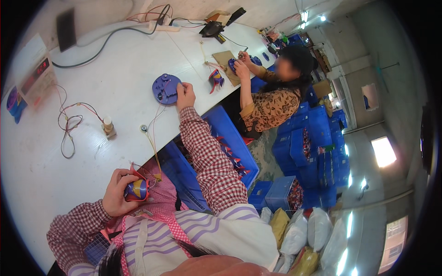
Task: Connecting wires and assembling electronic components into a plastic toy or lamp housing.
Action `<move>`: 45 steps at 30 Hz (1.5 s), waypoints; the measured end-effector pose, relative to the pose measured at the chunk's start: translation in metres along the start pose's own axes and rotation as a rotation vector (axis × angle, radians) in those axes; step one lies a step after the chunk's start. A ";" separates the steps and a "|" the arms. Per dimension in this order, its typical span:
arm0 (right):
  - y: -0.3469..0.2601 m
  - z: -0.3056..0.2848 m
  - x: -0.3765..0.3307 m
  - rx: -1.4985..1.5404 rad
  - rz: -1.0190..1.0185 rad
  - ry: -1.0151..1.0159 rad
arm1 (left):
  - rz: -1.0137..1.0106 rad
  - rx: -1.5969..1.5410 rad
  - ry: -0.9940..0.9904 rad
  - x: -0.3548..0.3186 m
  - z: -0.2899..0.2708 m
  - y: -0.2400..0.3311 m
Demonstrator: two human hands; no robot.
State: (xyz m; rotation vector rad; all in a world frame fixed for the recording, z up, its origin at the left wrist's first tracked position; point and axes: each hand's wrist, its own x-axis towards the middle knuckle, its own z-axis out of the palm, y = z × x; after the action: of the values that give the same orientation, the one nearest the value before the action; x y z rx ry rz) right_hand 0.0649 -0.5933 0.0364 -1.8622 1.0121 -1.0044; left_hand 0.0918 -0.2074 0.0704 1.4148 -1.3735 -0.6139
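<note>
Head cam, looking down at a white counter (119,76) with two bare hands busy. Left hand (115,195) has its fingers wrapped around a red, yellow and purple shell (136,189), right by the counter's near edge, with pink checked cloth behind it. Right hand (185,95) is out over the counter, pinching the right rim of a round purple disc (164,89), molded inner side facing up. Can't really tell if the disc rests on the surface or is lifted a bit. Thin wires (158,158) trail between the shell, the disc and a small round metal part (144,128) lying between them.

Over on the left there's a box with a red display (36,77), plus a whitish cylinder (108,125) with wires looping off it. Power strip (164,27) sits at the back. A co-worker (275,99) further along has both hands on another purple round part (232,65), near a brown board (223,60). Blue crate (248,158) full of colorful pieces sits beside the right forearm, below the counter.
</note>
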 end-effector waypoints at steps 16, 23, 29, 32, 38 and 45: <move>0.000 0.000 -0.001 -0.009 0.006 -0.002 | 0.035 -0.003 0.029 -0.005 0.002 -0.001; -0.002 -0.003 -0.001 0.016 0.033 0.002 | 0.138 0.018 0.065 -0.008 0.005 0.014; -0.002 -0.004 -0.001 0.097 0.036 0.004 | 0.208 0.102 0.218 -0.023 -0.004 0.047; 0.014 -0.002 0.005 0.202 0.014 0.027 | 0.203 0.176 0.319 -0.034 -0.015 0.065; 0.048 -0.007 0.027 0.531 0.015 0.020 | 0.239 0.363 0.444 -0.044 -0.032 0.115; -0.003 -0.079 -0.022 0.933 0.162 -0.376 | 0.118 0.640 0.302 -0.082 -0.073 0.169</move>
State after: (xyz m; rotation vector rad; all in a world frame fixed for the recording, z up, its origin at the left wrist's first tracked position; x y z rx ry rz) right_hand -0.0122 -0.5924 0.0635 -1.0985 0.3424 -0.7824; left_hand 0.0693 -0.0785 0.2233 1.8159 -1.4530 0.1434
